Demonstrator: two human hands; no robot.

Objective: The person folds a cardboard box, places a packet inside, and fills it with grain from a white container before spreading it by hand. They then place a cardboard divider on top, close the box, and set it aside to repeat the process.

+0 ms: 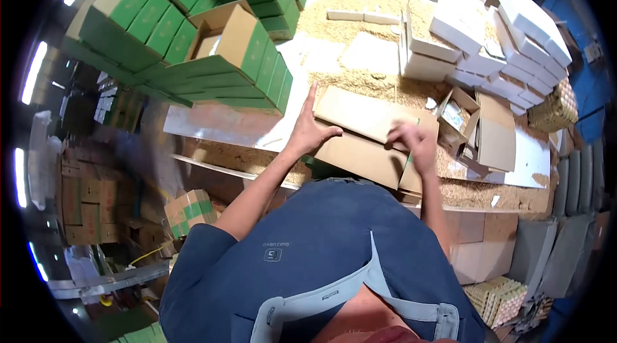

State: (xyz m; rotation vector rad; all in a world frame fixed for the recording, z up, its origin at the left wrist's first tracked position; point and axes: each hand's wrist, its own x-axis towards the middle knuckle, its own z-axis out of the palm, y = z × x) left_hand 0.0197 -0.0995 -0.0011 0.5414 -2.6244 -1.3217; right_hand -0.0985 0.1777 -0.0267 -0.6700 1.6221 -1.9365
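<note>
A brown cardboard carton lies in front of my body, its two long top flaps folded inward with a dark gap between them. My left hand spreads at its left end, thumb over the flap edge and index finger pointing away along the side. Over the right end is my right hand, slightly blurred, its fingers curled in near the gap; what they hold, if anything, is hidden. Green print shows at the carton's right edge, close under that hand.
Green cartons are stacked at the left, with an open-topped carton among them. White boxes are piled at the back right. A small open box with printed contents stands to the right. Loose tan shavings cover much of the table.
</note>
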